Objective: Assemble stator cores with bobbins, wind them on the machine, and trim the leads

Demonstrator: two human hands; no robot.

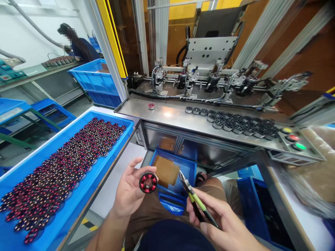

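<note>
Between the thumb and fingers of my left hand (129, 190) is a wound motor stator (148, 182), a black ring with red coils, its round face turned towards me. My right hand (216, 212) is wrapped round the yellow-green and black handles of a pair of cutting pliers (195, 198). The pliers' metal jaws point up and left, apart from the stator. To the left, a blue tray (125, 130) bears many similar stators (78, 157) with red coils.
On the machine's metal ledge (170, 113) stand one red-wound stator (151, 106) and rows of black stators (235, 122). Push buttons (299, 146) sit at the ledge's right end. Below is a blue bin (193, 170) with cardboard. A co-worker (81, 47) is at the far left.
</note>
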